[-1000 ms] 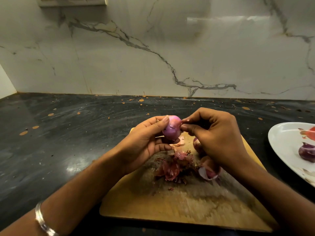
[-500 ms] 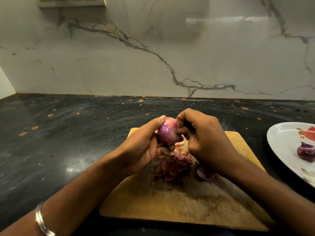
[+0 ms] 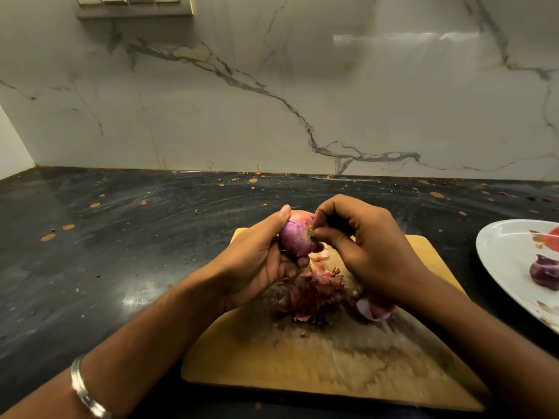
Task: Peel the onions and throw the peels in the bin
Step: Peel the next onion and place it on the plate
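1. Marble wall (image 3: 272,101) with grey veins rises behind a dark counter (image 3: 121,237) spotted with orange flecks; a switch plate (image 3: 133,4) sits at the top left
2. On the counter lies a wooden board (image 3: 317,367), and both hands work just above its far end
3. Left hand (image 3: 257,261) cups the onion (image 3: 298,237) from the left, fingers curled round it, with one fingertip over the top and others tucked beneath
4. Right hand (image 3: 369,246) meets the onion from the right, its thumb and forefinger pressed together on the dry tuft at the onion's end, pinching it
5. Judged from this, the step in hand is peeling: the pinch looks set to pull off the tip or start a strip of skin
6. Loose peels (image 3: 308,294) lie heaped on the board below the hands, and another onion (image 3: 375,309) rests on the board partly under the right wrist; whether it is fully peeled I cannot tell
7. To the right, a white plate (image 3: 502,261) holds one dark purple onion (image 3: 544,272), well apart from the board
8. Next move likely calls for a firm hold by the left hand while the right tears the skin downward, letting the scrap fall onto the heap
9. No bin is in view, so the peels have yet to be gathered and thrown away
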A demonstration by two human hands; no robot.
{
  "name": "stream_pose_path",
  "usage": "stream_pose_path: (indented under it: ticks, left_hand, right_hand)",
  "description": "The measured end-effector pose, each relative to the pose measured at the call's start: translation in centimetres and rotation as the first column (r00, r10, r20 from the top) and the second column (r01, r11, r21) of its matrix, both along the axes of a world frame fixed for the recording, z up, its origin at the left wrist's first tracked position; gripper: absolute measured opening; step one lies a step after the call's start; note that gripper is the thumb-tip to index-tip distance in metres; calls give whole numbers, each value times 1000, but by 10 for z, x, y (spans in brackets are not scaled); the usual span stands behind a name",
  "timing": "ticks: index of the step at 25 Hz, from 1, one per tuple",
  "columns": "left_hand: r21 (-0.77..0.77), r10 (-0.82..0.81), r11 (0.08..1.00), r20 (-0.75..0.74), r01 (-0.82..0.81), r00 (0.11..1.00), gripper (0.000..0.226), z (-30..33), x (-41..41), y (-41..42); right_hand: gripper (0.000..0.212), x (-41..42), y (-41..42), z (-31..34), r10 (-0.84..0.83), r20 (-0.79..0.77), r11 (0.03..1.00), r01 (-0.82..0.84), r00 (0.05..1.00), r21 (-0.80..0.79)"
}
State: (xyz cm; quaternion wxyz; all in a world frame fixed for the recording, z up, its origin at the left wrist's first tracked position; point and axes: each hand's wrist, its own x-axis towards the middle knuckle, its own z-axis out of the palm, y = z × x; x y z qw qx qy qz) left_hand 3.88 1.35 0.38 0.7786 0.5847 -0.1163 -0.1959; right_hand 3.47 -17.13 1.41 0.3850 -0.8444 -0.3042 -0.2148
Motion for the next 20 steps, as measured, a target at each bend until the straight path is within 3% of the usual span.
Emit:
stream_pose_path:
  ticks: [4,6,10,14,20]
  left_hand:
    - [26,12,1000,7,-12,1000,63,-1,2,0]
    - [79,4,997,37,-7,999,63,-2,2,-1]
    - [131,21,991,41,-26,999,59,-2,2,-1]
    - [94,21,995,124,-33,992,56,-5,1,-3]
    - [55,24,998,265,-40,964,47,-4,-1,0]
  right_hand:
    - [31,3,-3,-3,-58,102,977,78,993,-198]
    - [30,3,-2,-3,-48,159,949,95,986,-299]
    - [24,4,-2,-1,43,122,925,6,992,-380]
    - [26,5,-7,2,109,-44,967,-116,993,-228]
    - [29,4,-4,7,115,-281,988,-138,953,-67]
